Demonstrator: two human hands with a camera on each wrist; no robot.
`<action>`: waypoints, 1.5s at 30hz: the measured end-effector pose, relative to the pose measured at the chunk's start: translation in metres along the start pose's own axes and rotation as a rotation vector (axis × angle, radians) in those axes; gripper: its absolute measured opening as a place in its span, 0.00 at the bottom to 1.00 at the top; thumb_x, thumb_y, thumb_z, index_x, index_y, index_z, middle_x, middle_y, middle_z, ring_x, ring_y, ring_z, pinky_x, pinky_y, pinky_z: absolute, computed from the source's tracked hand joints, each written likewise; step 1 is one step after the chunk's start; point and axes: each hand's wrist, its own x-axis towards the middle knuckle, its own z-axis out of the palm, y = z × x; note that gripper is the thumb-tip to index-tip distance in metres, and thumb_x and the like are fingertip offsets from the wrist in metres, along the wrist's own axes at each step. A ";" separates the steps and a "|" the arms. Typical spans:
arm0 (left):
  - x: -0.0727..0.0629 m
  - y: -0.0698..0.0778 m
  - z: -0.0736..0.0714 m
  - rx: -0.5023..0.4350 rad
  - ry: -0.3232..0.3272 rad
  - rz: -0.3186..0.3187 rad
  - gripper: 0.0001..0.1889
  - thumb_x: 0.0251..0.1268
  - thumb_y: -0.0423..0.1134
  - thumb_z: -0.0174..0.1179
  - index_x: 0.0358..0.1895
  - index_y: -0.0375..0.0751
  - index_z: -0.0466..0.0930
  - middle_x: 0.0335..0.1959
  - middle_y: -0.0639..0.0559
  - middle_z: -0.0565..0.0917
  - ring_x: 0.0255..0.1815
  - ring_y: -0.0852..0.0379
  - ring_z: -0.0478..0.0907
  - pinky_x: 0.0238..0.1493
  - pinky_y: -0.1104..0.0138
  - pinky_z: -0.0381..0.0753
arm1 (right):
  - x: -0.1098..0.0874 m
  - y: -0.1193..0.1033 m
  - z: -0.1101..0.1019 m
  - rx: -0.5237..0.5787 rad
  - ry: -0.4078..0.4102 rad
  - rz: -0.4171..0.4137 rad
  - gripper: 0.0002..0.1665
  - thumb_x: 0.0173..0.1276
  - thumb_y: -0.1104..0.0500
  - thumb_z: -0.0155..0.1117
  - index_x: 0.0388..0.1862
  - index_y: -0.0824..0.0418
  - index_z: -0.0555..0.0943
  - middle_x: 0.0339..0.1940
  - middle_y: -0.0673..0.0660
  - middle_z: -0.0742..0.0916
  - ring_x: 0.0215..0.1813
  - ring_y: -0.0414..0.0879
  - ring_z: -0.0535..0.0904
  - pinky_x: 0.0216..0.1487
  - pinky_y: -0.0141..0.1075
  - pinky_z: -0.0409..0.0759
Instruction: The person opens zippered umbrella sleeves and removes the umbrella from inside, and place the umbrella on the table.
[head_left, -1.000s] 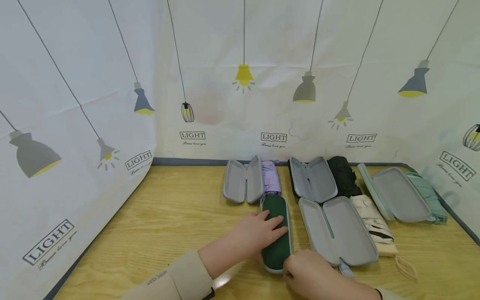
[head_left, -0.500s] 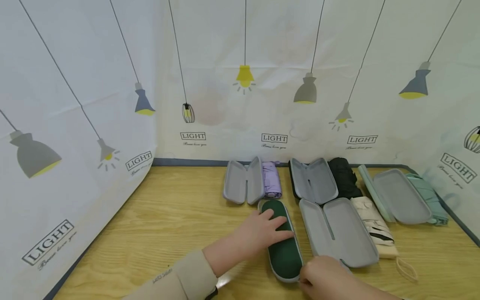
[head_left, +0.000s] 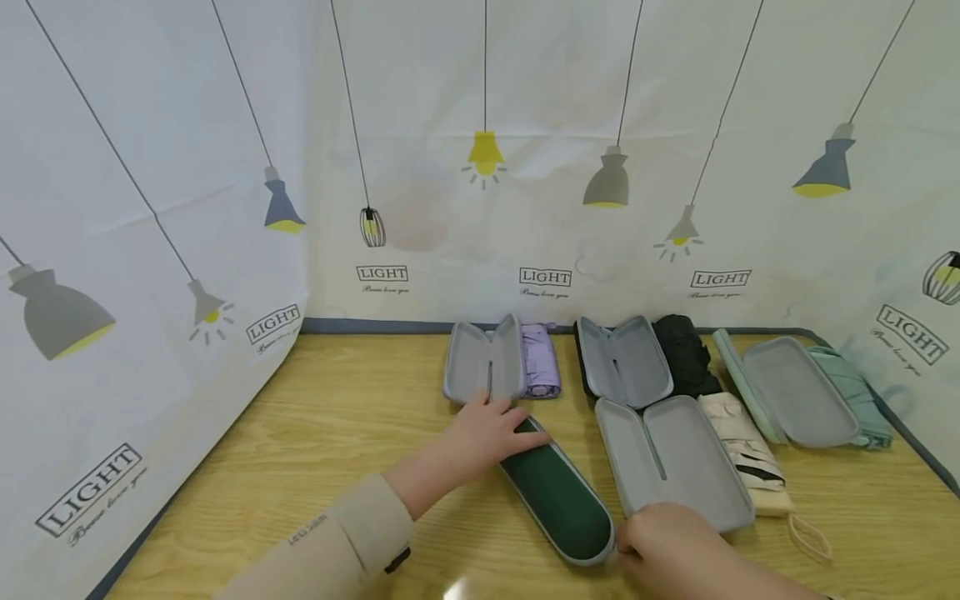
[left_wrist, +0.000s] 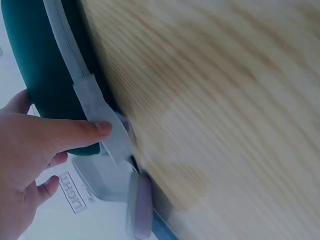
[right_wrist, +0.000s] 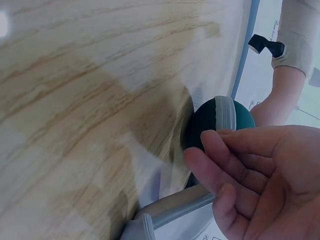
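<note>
A closed dark green zip case (head_left: 558, 500) with a grey zip band lies slantwise on the table in the head view. My left hand (head_left: 483, 433) grips its far end, the fingers over the top. In the left wrist view, that thumb presses a grey fabric tab (left_wrist: 105, 120) at the case's end. At the near end, my right hand (head_left: 671, 546) has curled fingers against the zip, and thumb and forefinger pinch at the zip band (right_wrist: 226, 112) in the right wrist view. The zipper pull itself is hidden by the fingertips.
Open grey-lined cases stand behind and right: lilac-edged (head_left: 468, 358), black-edged (head_left: 641, 358), a large grey one (head_left: 697, 458) and mint (head_left: 798, 392). Beside them lie folded umbrellas: lilac (head_left: 542, 362), black (head_left: 684, 358), cream (head_left: 746, 450) and mint (head_left: 855, 392). A printed sheet (head_left: 450, 250) hangs behind.
The green case has turned from nearly straight to slantwise, its near end swinging right. My left hand has shifted left and away to its far end; my right hand has moved right with the near end.
</note>
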 end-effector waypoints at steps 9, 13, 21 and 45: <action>-0.014 -0.014 0.010 -0.110 0.016 0.069 0.36 0.66 0.34 0.62 0.74 0.63 0.60 0.67 0.50 0.68 0.67 0.52 0.66 0.65 0.50 0.65 | 0.006 0.001 -0.003 -0.040 0.039 -0.008 0.20 0.58 0.65 0.70 0.12 0.48 0.74 0.14 0.39 0.73 0.18 0.32 0.65 0.20 0.32 0.66; -0.016 -0.015 0.010 -0.192 -0.038 0.081 0.34 0.68 0.33 0.59 0.74 0.57 0.59 0.74 0.50 0.62 0.72 0.51 0.60 0.67 0.53 0.65 | 0.010 -0.001 -0.003 -0.045 0.053 -0.012 0.22 0.57 0.64 0.71 0.11 0.48 0.73 0.13 0.38 0.72 0.17 0.32 0.65 0.20 0.31 0.65; -0.021 -0.017 0.019 -0.195 -0.041 0.049 0.34 0.70 0.33 0.58 0.76 0.56 0.56 0.72 0.52 0.65 0.71 0.52 0.63 0.64 0.55 0.69 | 0.018 -0.010 -0.006 -0.096 0.055 0.006 0.22 0.59 0.62 0.71 0.11 0.48 0.72 0.12 0.41 0.71 0.16 0.35 0.66 0.19 0.33 0.65; -0.064 -0.030 0.018 -0.408 -0.044 -0.100 0.38 0.55 0.35 0.73 0.70 0.42 0.67 0.59 0.42 0.76 0.55 0.47 0.76 0.55 0.57 0.76 | 0.050 -0.011 -0.002 -0.257 0.183 0.093 0.19 0.63 0.62 0.68 0.15 0.55 0.72 0.14 0.49 0.73 0.19 0.46 0.73 0.21 0.42 0.73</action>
